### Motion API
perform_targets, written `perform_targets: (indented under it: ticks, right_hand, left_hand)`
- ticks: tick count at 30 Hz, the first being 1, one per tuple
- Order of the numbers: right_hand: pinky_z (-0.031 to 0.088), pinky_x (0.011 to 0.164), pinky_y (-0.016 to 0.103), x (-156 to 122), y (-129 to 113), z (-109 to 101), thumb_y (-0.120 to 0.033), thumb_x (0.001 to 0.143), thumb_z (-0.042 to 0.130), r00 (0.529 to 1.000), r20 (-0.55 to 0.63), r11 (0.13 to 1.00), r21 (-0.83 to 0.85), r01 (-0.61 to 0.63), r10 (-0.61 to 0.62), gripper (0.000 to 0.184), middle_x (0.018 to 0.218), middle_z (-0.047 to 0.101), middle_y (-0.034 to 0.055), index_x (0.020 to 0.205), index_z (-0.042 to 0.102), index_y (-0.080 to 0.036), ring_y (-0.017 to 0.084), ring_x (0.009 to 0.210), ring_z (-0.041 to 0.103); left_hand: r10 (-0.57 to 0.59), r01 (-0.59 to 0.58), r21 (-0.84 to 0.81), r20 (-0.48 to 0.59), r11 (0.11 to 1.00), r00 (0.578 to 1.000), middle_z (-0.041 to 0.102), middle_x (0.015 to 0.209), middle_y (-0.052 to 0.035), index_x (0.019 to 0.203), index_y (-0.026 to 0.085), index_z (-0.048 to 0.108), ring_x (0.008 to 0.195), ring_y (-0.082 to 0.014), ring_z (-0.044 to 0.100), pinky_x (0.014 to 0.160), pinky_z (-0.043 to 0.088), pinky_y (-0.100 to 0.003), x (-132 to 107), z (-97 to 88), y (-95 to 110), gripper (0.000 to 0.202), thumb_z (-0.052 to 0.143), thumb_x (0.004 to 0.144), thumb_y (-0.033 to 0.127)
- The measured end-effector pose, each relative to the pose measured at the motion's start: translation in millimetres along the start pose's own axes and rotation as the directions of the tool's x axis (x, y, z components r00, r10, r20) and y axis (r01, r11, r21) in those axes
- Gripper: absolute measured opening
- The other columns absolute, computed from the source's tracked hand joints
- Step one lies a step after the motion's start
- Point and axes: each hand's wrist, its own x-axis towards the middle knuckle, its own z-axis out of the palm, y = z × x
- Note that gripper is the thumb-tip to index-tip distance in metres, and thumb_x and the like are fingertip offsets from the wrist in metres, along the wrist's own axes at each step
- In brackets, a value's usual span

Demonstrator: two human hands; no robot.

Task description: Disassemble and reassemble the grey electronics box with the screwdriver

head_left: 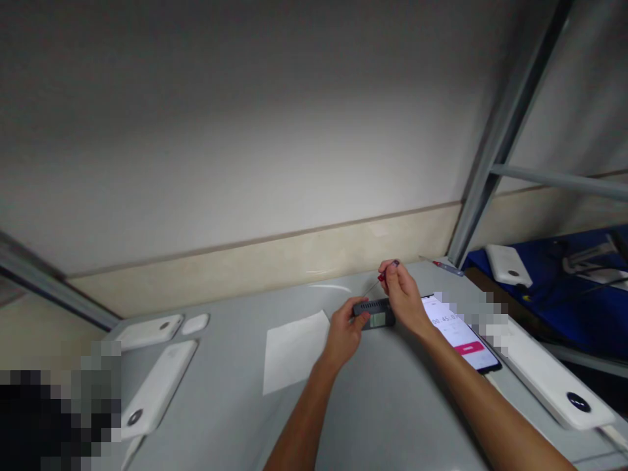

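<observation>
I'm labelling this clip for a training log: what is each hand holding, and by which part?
The left hand holds a dark gray slotted device by its left end. The right hand pinches a small screwdriver by its red handle.

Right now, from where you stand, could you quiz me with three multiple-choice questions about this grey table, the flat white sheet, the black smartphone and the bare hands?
1. Where does the white paper sheet lie?
A) On the grey table, left of the left hand
B) On the blue cloth
C) Against the wall

2. What colour is the button on the black smartphone?
A) Green
B) Pink
C) Blue

3. What does the right hand hold?
A) Nothing
B) A white power bank
C) A thin red-handled screwdriver

1: A, it lies flat beside that hand.
2: B, the bar shows low on the screen.
3: C, its shaft points toward the grey vented device in the left hand.
</observation>
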Motion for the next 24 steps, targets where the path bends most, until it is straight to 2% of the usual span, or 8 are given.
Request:
perform_targets:
  ticks: [3,8,18,21,24]
  right_hand:
    - [0.035,0.050,0.027,-4,1,3,-0.064,0.102,0.041,0.998,0.051,0.996,-0.074,0.041,-0.037,0.044,0.070,0.052,-0.0011,0.095,0.056,-0.024,0.016,0.059,0.047]
    - [0.035,0.052,0.027,-6,-1,2,-0.061,0.104,0.037,0.990,0.124,0.987,-0.141,0.081,-0.064,0.043,0.074,0.055,0.0001,0.095,0.056,-0.023,0.016,0.063,0.050]
    - [0.039,0.060,0.029,-6,-6,1,-0.055,0.106,0.037,0.983,0.156,0.973,-0.193,0.128,-0.098,0.039,0.076,0.059,0.0005,0.092,0.056,-0.023,0.016,0.065,0.053]
    - [0.041,0.062,0.030,-6,-12,1,-0.051,0.106,0.039,0.983,0.159,0.970,-0.206,0.129,-0.097,0.036,0.075,0.060,0.0009,0.090,0.056,-0.023,0.017,0.066,0.054]
    - [0.044,0.068,0.031,-6,-26,1,-0.044,0.105,0.043,0.967,0.217,0.963,-0.206,0.175,-0.130,0.031,0.079,0.061,0.0024,0.088,0.058,-0.023,0.019,0.073,0.057]
  left_hand:
    - [-0.019,0.019,-0.014,0.022,1.000,1.000,0.076,0.104,-0.0067,0.111,0.018,0.071,0.096,-0.0209,0.071,0.089,0.055,-0.031,-1,2.8,2,0.023,0.067,0.089,0.022]
    - [-0.041,0.041,-0.005,-0.013,0.999,0.999,0.076,0.100,-0.0057,0.106,0.017,0.072,0.094,-0.0200,0.071,0.086,0.055,-0.029,-2,4.5,7,0.022,0.068,0.084,0.014]
    - [-0.035,0.037,0.032,-0.043,0.999,0.998,0.076,0.098,-0.0048,0.104,0.017,0.071,0.091,-0.0189,0.070,0.085,0.055,-0.029,-3,6.3,9,0.023,0.065,0.083,0.010]
    - [-0.014,0.016,0.055,-0.038,0.998,0.999,0.076,0.098,-0.0051,0.104,0.018,0.071,0.091,-0.0197,0.070,0.085,0.055,-0.030,-2,5.9,8,0.021,0.065,0.085,0.013]
    - [0.009,-0.005,0.098,-0.038,0.995,0.999,0.076,0.098,-0.0052,0.104,0.018,0.071,0.091,-0.0205,0.070,0.086,0.055,-0.032,-2,5.6,8,0.023,0.064,0.083,0.011]
